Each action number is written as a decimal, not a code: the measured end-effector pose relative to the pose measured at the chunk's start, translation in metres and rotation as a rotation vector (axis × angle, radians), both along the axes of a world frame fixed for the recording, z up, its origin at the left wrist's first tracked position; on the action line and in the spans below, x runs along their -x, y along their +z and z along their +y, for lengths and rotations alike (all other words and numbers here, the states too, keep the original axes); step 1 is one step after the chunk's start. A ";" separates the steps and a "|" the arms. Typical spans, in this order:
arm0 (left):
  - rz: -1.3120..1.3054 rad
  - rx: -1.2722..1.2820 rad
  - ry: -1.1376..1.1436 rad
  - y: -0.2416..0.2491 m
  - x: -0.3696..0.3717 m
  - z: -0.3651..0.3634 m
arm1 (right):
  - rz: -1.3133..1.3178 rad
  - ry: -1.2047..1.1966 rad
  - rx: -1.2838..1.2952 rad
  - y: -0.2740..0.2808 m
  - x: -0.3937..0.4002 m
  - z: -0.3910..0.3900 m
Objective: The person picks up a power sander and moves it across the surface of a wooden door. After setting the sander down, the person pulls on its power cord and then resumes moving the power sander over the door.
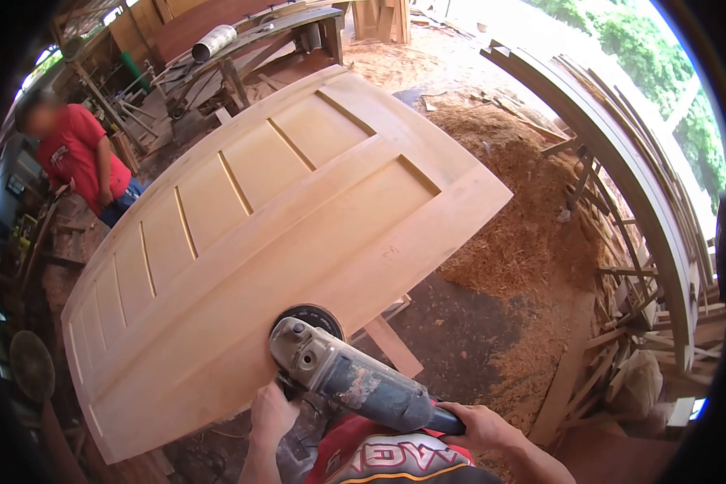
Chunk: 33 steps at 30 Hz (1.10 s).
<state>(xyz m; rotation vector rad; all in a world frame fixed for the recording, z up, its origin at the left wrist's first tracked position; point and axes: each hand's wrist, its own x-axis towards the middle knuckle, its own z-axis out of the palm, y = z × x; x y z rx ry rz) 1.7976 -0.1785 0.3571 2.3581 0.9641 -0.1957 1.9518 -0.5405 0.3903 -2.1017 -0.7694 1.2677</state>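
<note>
Sawdust (492,161) lay heaped right of the panelled door (298,214); a person (81,153) in red stood left of it. Power tool (371,387): disc (323,316) at the door's near edge. Left hand (273,415) was closed around its side handle, right hand (477,427) around its rear grip, both on the door's near side.

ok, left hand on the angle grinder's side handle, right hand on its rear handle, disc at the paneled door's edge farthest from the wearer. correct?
Not farthest: in the head view, the angle grinder has its disc on the near edge of the paneled door. Left hand on side handle, right hand on rear handle: correct.
</note>
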 end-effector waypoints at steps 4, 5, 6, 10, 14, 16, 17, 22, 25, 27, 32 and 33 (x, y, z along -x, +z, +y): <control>0.025 0.018 -0.002 -0.002 0.002 0.004 | 0.197 -0.020 0.008 -0.010 -0.004 0.006; -0.009 0.027 0.001 0.007 -0.001 0.003 | 0.235 0.009 -0.045 -0.024 -0.006 0.006; -0.052 0.030 0.005 0.012 -0.005 0.002 | 0.264 0.041 -0.102 -0.046 -0.010 0.008; -0.021 0.072 0.033 0.005 -0.002 0.002 | 0.412 0.047 -0.224 -0.043 -0.032 0.021; -0.055 0.048 0.038 0.017 -0.016 0.001 | 0.460 0.035 -0.255 -0.054 -0.040 0.015; -0.033 0.019 0.030 0.033 -0.028 -0.002 | 0.499 -0.002 -0.272 -0.056 -0.037 0.011; -0.015 0.010 0.033 0.041 -0.034 -0.006 | 0.518 -0.017 -0.282 -0.057 -0.037 0.008; -0.069 -0.069 -0.031 0.018 -0.044 -0.015 | 0.487 -0.017 -0.261 -0.041 -0.052 -0.003; -0.088 -0.091 0.027 -0.002 -0.046 -0.033 | 0.413 0.090 -0.167 -0.021 -0.078 -0.013; -0.119 0.032 0.052 -0.014 -0.047 -0.032 | 0.365 0.188 -0.118 -0.009 -0.098 -0.019; -0.158 0.081 -0.007 -0.020 -0.064 -0.037 | 0.081 0.108 -0.047 0.008 -0.090 -0.039; -0.148 0.130 0.003 -0.020 -0.068 -0.038 | 0.058 0.088 -0.056 0.013 -0.088 -0.040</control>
